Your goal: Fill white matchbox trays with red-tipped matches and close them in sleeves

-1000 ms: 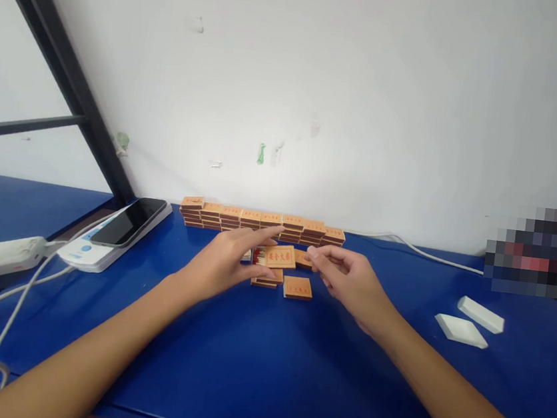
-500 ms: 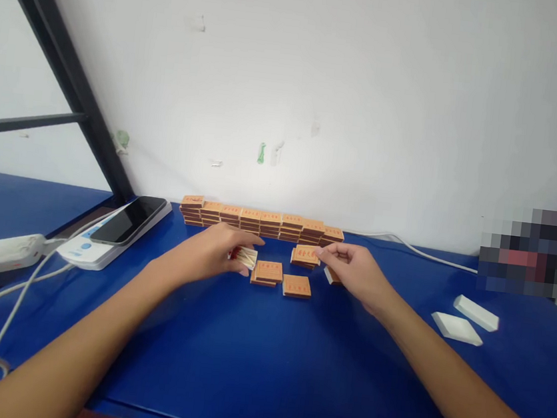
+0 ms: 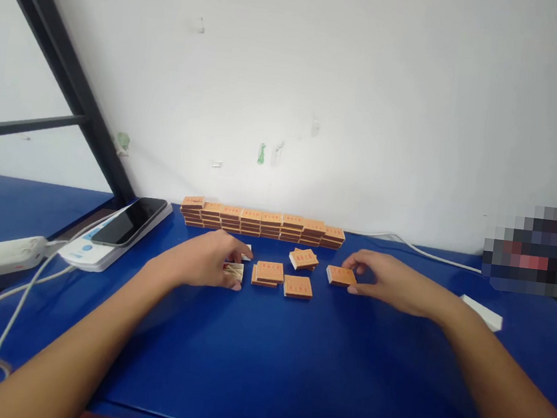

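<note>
Matchbox [image 3: 341, 275] touching R hand [image 3: 391, 283], prob.

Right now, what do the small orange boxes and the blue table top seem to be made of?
Orange boxes: likely thin cardboard, matte, with red print on flat lids. Table top: smooth blue surface with a faint sheen, perhaps laminate or plastic; cannot tell which.

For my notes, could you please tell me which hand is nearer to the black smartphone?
Left. The left hand sits just right of the black smartphone; the right hand is much farther right, beyond the orange matchboxes.
</note>
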Motion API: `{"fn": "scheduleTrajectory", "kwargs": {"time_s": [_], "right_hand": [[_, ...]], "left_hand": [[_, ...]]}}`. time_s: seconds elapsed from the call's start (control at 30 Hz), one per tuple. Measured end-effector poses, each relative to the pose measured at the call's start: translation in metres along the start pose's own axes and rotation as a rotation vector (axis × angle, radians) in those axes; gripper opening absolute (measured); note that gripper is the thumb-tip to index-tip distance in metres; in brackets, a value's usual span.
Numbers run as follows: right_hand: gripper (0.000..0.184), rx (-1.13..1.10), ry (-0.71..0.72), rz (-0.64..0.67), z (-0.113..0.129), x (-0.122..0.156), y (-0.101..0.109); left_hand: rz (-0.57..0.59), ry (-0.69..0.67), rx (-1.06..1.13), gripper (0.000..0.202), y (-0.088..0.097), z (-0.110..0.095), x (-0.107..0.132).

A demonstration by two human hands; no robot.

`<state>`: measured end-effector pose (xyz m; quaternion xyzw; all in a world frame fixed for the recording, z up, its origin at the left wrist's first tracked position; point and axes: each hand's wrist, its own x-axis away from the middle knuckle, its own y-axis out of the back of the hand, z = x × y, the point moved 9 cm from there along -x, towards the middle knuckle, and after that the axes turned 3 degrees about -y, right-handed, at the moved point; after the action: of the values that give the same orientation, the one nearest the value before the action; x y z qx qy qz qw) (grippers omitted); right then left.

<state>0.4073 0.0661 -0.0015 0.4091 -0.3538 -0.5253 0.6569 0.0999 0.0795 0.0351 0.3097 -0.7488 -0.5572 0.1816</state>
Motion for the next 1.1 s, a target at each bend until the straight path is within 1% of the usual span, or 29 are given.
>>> {"fn": "scheduleTrajectory", "kwargs": {"time_s": [0.03, 0.1, 0.13, 0.2, 0.23, 0.3, 0.37, 0.4, 0.47, 0.57, 0.63, 0.73, 0.8, 0.93, 1.03, 1.1], "right_hand": [[0.031, -0.008, -0.009, -0.001, 0.002, 0.0, 0.002], [0.029, -0.044, 0.016, -0.032, 0.016, 0.002, 0.006], [0.03, -0.07, 0.042, -0.054, 0.026, 0.004, 0.009], [0.032, -0.124, 0.099, -0.095, 0.051, 0.01, 0.011], [0.034, -0.153, 0.127, -0.105, 0.064, 0.013, 0.009], [0.038, -0.213, 0.208, -0.107, 0.09, 0.02, 0.002], [0.043, -0.255, 0.294, -0.116, 0.111, 0.026, -0.006], [0.043, -0.273, 0.317, -0.13, 0.117, 0.028, -0.009], [0.044, -0.332, 0.292, -0.179, 0.12, 0.027, -0.012], [0.039, -0.537, 0.15, -0.236, 0.108, 0.02, -0.015], [0.038, -0.68, 0.09, -0.215, 0.103, 0.016, -0.022], [0.042, -0.819, 0.042, -0.163, 0.101, 0.013, -0.032], [0.044, -0.9, 0.005, -0.154, 0.099, 0.013, -0.036], [0.044, -1.01, -0.002, -0.17, 0.1, 0.015, -0.036], [0.038, -1.008, 0.045, -0.146, 0.106, 0.016, -0.038], [0.039, -0.988, 0.06, -0.136, 0.109, 0.016, -0.039]], "left_hand": [[-0.034, -0.014, 0.001, 0.046, 0.003, -0.003, 0.0], [-0.141, -0.058, -0.011, 0.043, 0.011, -0.013, -0.001], [-0.213, -0.09, -0.019, 0.041, 0.015, -0.02, -0.001], [-0.347, -0.16, -0.011, 0.044, 0.019, -0.037, 0.0], [-0.381, -0.192, 0.005, 0.048, 0.016, -0.044, 0.0], [-0.404, -0.248, 0.024, 0.054, 0.007, -0.059, -0.002], [-0.388, -0.294, 0.036, 0.048, -0.002, -0.069, -0.003], [-0.377, -0.304, 0.038, 0.044, -0.006, -0.071, -0.004], [-0.387, -0.319, 0.038, 0.038, -0.007, -0.072, -0.004], [-0.505, -0.334, 0.031, 0.035, 0.006, -0.068, 0.001], [-0.572, -0.341, 0.026, 0.035, 0.013, -0.066, 0.004], [-0.614, -0.376, 0.011, 0.038, 0.015, -0.068, 0.007], [-0.635, -0.394, 0.009, 0.039, 0.016, -0.071, 0.009], [-0.675, -0.404, 0.033, 0.039, 0.016, -0.074, 0.011], [-0.688, -0.435, 0.033, 0.041, 0.014, -0.076, 0.011], [-0.679, -0.452, 0.027, 0.044, 0.011, -0.077, 0.011]]}}
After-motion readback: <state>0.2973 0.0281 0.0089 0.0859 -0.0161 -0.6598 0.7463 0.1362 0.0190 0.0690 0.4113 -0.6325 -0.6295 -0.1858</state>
